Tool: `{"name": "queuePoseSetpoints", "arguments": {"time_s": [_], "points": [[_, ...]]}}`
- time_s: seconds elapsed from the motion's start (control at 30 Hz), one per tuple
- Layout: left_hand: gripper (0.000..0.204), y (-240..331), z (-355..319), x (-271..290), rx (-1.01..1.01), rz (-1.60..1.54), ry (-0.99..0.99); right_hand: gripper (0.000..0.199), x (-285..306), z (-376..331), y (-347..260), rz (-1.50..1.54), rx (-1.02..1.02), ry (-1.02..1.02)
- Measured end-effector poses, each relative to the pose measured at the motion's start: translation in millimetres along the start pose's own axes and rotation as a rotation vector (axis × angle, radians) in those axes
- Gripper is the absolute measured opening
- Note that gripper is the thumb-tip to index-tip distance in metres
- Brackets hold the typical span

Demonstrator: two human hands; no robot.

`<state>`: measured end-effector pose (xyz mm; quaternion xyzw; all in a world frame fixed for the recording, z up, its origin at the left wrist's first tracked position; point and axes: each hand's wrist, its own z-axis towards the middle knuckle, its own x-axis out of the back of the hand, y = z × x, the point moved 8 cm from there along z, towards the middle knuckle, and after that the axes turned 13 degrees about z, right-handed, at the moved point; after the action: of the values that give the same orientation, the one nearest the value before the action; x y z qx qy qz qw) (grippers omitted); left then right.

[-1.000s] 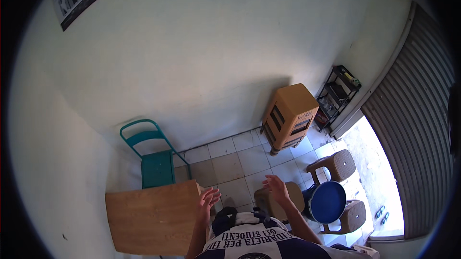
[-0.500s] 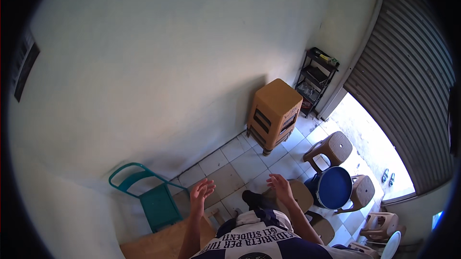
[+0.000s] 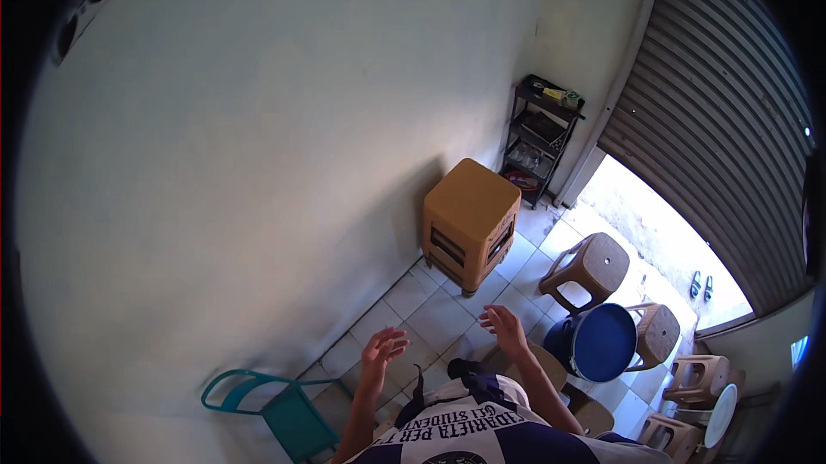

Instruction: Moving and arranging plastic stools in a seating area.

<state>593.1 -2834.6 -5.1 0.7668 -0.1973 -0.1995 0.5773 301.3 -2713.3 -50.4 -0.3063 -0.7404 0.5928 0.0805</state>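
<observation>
My left hand [image 3: 383, 347] hovers in front of my body with its fingers apart, holding nothing. To its right, my right hand [image 3: 504, 328] is also raised and empty, fingers spread and loosely bent. Ahead of both hands stands a stack of orange-brown plastic stools [image 3: 471, 206], close to the wall; neither hand touches it. A teal chair [image 3: 297, 425] is at the lower left, nearest to my left forearm. Right of my right hand is a round blue drum [image 3: 607, 342] among brown plastic stools.
A black rack [image 3: 544, 133] holding small items stands in the far corner. Beside it, a grey roller shutter [image 3: 714, 111] is partly raised. Brown stools [image 3: 607, 262] surround the drum, with more [image 3: 695, 378] at the right. Sandals [image 3: 701, 286] lie by the doorway. Floor tiles [image 3: 439, 318] run along the wall.
My view has shifted forward, so the stool stack looks nearer and lower. The wooden surface at lower left has left the view. Both hands remain raised and empty.
</observation>
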Motion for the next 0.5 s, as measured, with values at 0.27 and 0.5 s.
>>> {"name": "queuePoseSetpoints", "arguments": {"time_s": [0.27, 0.5], "points": [[0.042, 20, 94, -8, 0.026, -0.090, 0.139, 0.037, 53, 72, -42, -0.023, 0.038, 0.084], [0.042, 25, 157, -46, 0.015, -0.072, 0.050, 0.035, 85, 121, -73, -0.060, 0.064, 0.148]]}}
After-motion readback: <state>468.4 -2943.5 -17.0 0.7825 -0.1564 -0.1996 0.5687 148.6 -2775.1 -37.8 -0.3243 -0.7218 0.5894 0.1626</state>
